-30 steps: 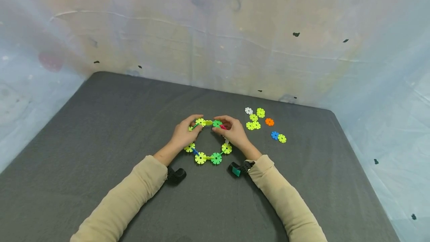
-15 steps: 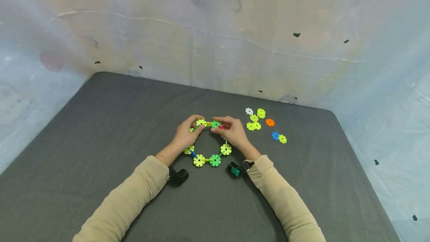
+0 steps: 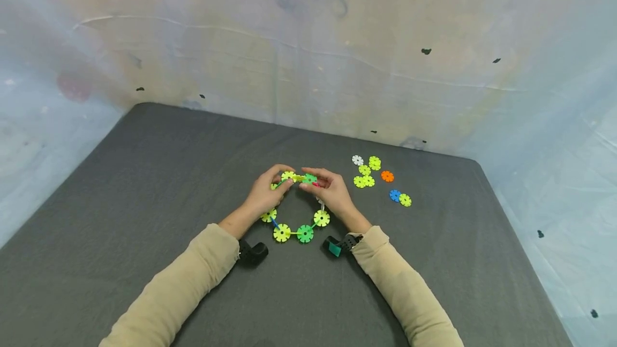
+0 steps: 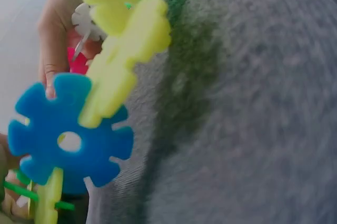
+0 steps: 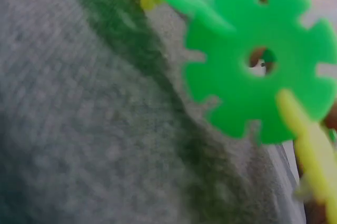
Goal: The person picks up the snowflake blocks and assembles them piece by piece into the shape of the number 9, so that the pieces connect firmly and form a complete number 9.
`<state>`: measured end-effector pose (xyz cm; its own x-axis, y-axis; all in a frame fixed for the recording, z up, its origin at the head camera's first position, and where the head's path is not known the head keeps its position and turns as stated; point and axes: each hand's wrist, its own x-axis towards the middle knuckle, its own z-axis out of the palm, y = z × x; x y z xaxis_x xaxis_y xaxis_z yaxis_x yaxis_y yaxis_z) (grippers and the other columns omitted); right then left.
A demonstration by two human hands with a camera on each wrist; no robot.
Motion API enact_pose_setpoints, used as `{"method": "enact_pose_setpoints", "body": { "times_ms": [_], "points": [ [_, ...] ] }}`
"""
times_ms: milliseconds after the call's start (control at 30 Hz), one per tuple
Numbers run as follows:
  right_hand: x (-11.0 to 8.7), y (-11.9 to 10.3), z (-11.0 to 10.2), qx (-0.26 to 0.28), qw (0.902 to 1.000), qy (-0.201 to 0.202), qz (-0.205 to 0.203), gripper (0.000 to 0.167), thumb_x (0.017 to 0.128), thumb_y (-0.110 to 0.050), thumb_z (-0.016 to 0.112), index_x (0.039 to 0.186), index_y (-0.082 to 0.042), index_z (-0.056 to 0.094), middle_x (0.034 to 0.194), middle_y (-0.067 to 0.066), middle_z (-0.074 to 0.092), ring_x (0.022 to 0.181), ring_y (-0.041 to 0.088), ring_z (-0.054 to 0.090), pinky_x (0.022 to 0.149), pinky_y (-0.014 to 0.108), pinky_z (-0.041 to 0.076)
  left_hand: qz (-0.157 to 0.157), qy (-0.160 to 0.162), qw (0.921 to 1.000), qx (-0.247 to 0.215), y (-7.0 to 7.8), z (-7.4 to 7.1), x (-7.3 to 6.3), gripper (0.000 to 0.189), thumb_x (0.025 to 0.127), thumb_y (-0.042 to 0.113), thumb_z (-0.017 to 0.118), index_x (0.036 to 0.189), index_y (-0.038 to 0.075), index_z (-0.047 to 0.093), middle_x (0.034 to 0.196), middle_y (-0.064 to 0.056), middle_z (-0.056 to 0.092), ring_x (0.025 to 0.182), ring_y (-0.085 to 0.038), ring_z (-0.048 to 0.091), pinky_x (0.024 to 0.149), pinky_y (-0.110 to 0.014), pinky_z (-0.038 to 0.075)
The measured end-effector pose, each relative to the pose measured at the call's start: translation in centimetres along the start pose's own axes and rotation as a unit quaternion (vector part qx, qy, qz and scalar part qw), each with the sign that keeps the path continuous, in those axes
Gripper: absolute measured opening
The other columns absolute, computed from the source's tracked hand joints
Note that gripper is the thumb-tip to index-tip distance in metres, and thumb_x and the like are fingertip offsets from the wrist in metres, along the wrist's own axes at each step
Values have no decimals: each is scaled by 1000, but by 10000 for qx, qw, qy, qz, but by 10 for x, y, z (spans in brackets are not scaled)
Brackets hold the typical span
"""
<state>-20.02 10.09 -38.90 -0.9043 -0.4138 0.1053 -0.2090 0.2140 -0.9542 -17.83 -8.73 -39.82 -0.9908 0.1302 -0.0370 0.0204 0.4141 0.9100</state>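
Both hands hold a ring of notched plastic discs slotted together, its near side marked by a yellow disc [image 3: 281, 233] and a green disc [image 3: 305, 234]. At the ring's far left, my left hand [image 3: 262, 193] pinches a yellow disc [image 3: 288, 176] between thumb and fingers. My right hand [image 3: 335, 194] grips the far right, around a green disc [image 3: 309, 179] with a pink disc partly hidden behind the thumb. Up close, the left wrist view has a blue disc [image 4: 37, 129] joined to a yellow one [image 4: 124, 58]. In the right wrist view, a green disc [image 5: 221, 77] meets a yellow disc [image 5: 310, 150].
Loose discs lie to the right on the dark grey table [image 3: 193, 143]: several yellow ones [image 3: 365, 170], a white one [image 3: 357, 160], an orange one [image 3: 387, 176] and a blue one [image 3: 394, 195]. A pale curtain [image 3: 308, 68] stands behind the table.
The ring's near side has swung toward me and slightly left. My right hand has shifted a little left, bringing its green disc closer to the left hand. Both hands keep their hold.
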Motion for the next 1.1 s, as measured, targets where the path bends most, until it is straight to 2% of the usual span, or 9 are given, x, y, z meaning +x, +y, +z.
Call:
{"method": "enact_pose_setpoints", "body": {
  "times_ms": [133, 233, 333, 467, 533, 700, 833, 933, 1100],
  "points": [
    [-2, -18, 0, -393, 9990, -205, -112, 31, 92, -3, 63, 121, 8, 61, 106, 27, 66, 63, 29, 63, 55, 19, 46, 228, -197, 9992, 260, 3, -4, 0, 47, 97, 34, 58, 139, 17, 47, 118, -17, 61, 96, -32, 63, 77, -46, 52],
    [-3, -23, -3, -628, 9980, -57, -104, 27, 93, -5, 61, 117, 9, 63, 98, 28, 68, 74, 45, 61, 52, 21, 43, 23, -377, 9989, 260, 3, -10, 0, 65, 94, 38, 61, 148, 14, 34, 133, -21, 52, 107, -36, 61, 87, -50, 51],
    [-3, -21, -5, -419, 9989, 163, 104, 26, 93, -3, 61, 115, 10, 64, 97, 30, 67, 89, 47, 64, 65, 33, 55, -312, -622, 9973, 242, 1, -15, -2, 77, 90, 39, 66, 151, 15, 26, 144, -23, 42, 118, -38, 55, 91, -52, 49],
    [-2, -14, -9, 24, 9988, 364, 315, 26, 93, -2, 61, 116, 10, 64, 100, 35, 64, 94, 48, 63, 83, 50, 54, -178, -921, 9952, 282, -2, -19, -7, 79, 88, 33, 70, 151, 19, 24, 137, -22, 49, 116, -35, 58, 89, -48, 51],
    [-1, -12, -10, 116, 9986, 391, 349, 26, 93, -1, 61, 116, 10, 63, 102, 36, 63, 94, 49, 62, 85, 50, 54, 68, -924, 9951, 339, -3, -19, -9, 75, 90, 29, 69, 150, 19, 25, 123, -18, 60, 109, -33, 61, 86, -48, 51],
    [-3, -12, -8, 134, 9981, 504, 327, 27, 94, -4, 60, 118, 8, 63, 105, 35, 62, 93, 47, 63, 83, 48, 54, 450, -447, 9974, 331, -1, -11, -9, 56, 93, 28, 65, 141, 20, 37, 94, -8, 67, 103, -33, 62, 87, -50, 49],
    [-4, -15, -5, 261, 9977, 559, 287, 29, 95, -4, 59, 121, 7, 62, 108, 34, 61, 94, 48, 62, 84, 51, 53, 695, 330, 9970, 68, 3, -6, -7, 41, 92, 30, 66, 128, 16, 51, 105, -12, 66, 102, -32, 63, 85, -48, 52],
    [-5, -17, -2, 344, 9977, 518, 287, 31, 95, -3, 58, 123, 7, 60, 110, 34, 60, 95, 49, 61, 86, 54, 51, 810, 788, 9936, -44, 6, -4, -5, 36, 90, 32, 69, 119, 13, 58, 104, -13, 65, 91, -28, 65, 74, -41, 54],
    [-6, -19, 0, 343, 9975, 551, 287, 31, 95, -2, 57, 124, 7, 59, 112, 33, 61, 92, 43, 64, 87, 55, 50, 855, 986, 9913, -187, 9, -2, -3, 32, 88, 31, 71, 110, 11, 60, 66, -7, 56, 48, -15, 50, 48, -28, 42]
  ]
}}
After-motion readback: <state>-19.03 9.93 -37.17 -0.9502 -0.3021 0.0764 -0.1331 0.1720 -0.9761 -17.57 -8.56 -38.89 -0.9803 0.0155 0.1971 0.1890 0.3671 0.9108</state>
